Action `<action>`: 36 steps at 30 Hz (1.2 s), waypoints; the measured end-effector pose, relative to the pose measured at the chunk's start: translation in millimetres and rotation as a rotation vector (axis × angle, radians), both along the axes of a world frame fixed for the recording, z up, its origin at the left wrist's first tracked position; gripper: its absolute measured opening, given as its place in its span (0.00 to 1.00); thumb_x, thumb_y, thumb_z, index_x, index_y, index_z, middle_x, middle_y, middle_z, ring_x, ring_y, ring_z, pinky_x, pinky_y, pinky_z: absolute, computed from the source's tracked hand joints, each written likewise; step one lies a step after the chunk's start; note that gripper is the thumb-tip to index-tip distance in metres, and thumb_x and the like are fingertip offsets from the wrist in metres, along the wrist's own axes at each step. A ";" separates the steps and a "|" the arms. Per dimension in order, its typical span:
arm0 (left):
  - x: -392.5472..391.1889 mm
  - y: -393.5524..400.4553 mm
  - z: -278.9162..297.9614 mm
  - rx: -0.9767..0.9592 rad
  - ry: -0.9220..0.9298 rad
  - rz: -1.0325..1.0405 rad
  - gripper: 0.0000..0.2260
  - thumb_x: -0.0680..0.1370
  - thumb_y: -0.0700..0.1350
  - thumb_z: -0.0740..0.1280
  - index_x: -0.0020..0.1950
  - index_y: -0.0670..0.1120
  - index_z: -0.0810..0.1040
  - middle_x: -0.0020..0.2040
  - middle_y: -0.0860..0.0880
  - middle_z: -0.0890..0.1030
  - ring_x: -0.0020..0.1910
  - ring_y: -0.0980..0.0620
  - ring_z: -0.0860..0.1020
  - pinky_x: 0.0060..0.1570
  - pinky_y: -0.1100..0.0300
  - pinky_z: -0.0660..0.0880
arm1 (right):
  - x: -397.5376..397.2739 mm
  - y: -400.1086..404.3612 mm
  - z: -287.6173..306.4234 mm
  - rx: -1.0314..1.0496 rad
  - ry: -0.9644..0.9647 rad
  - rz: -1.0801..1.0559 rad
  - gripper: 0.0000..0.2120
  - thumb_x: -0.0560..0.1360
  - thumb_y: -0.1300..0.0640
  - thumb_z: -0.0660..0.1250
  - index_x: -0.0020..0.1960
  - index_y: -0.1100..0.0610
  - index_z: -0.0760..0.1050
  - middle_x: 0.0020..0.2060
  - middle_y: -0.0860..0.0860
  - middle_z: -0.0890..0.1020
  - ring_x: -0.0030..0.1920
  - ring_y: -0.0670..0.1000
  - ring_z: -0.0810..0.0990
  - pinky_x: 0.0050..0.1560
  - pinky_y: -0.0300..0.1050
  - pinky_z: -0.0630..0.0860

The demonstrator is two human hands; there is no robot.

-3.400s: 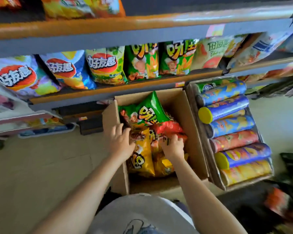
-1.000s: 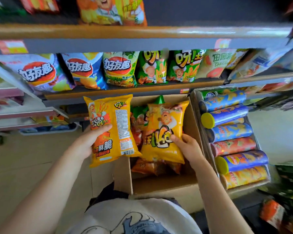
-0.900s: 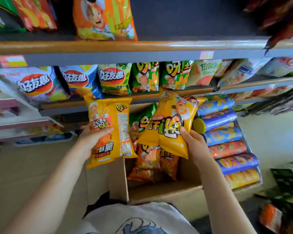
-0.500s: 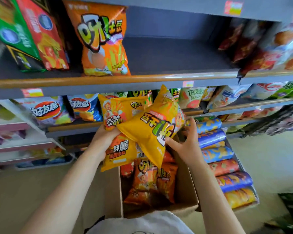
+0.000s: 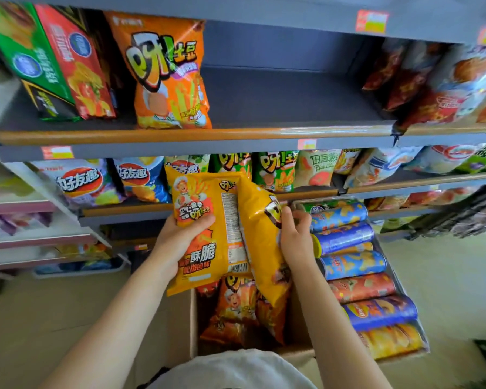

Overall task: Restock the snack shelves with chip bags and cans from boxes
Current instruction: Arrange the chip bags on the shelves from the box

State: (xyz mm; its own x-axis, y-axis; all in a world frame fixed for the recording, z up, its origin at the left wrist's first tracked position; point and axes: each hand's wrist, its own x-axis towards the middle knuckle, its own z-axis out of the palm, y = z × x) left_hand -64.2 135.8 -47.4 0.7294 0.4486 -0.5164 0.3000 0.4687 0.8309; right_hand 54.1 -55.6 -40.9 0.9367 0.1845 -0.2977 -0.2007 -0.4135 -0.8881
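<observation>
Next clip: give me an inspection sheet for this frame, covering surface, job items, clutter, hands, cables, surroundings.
Surface: upper shelf has a wide bare stretch right of an orange bag; lower shelf is packed with bags.
Job's things: two yellow bags, one in each hand, back-side bag and second bag; open box still holds orange bags; tray of cans lying on their sides.
Clutter: nothing seen.
Hands: left hand grips the back-side bag; right hand grips the second bag.
Cables: nothing seen.
Surroundings: pale floor; pink shelving at left.
</observation>
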 end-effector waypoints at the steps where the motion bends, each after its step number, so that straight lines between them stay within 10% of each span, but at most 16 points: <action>1: 1.3 -4.0 -1.3 0.008 0.007 0.024 0.23 0.69 0.51 0.78 0.62 0.53 0.78 0.51 0.48 0.87 0.47 0.46 0.86 0.46 0.49 0.82 | 0.5 0.8 -1.6 -0.030 0.030 0.054 0.20 0.79 0.37 0.60 0.62 0.49 0.67 0.55 0.51 0.76 0.60 0.55 0.74 0.55 0.47 0.68; 13: 6.9 -9.4 1.9 -0.026 -0.007 0.145 0.26 0.66 0.53 0.78 0.62 0.53 0.78 0.52 0.47 0.86 0.48 0.44 0.86 0.51 0.45 0.81 | 50.8 -34.2 33.8 -0.096 0.094 0.606 0.43 0.62 0.33 0.78 0.73 0.33 0.63 0.67 0.37 0.75 0.67 0.43 0.74 0.65 0.50 0.76; 27: 44.5 2.7 38.5 0.057 -0.021 0.171 0.16 0.70 0.55 0.76 0.55 0.55 0.80 0.47 0.50 0.87 0.46 0.46 0.86 0.52 0.48 0.81 | 137.3 112.1 146.8 -0.207 -0.773 0.139 0.40 0.73 0.41 0.71 0.79 0.45 0.56 0.39 0.37 0.67 0.65 0.58 0.72 0.53 0.51 0.73; 32: 55.4 14.8 41.7 -0.021 0.006 0.142 0.33 0.61 0.61 0.78 0.65 0.53 0.78 0.50 0.47 0.87 0.47 0.44 0.86 0.49 0.48 0.82 | 186.2 171.9 120.9 -0.220 -0.803 0.053 0.42 0.74 0.41 0.68 0.81 0.50 0.53 0.57 0.49 0.81 0.66 0.58 0.69 0.47 0.50 0.73; 36: 57.2 21.3 40.4 -0.082 0.009 0.118 0.30 0.66 0.59 0.77 0.65 0.51 0.78 0.49 0.46 0.87 0.45 0.45 0.86 0.39 0.53 0.82 | 204.4 201.5 89.5 -0.147 -0.597 0.107 0.39 0.72 0.44 0.69 0.76 0.56 0.57 0.61 0.53 0.79 0.64 0.60 0.75 0.53 0.55 0.77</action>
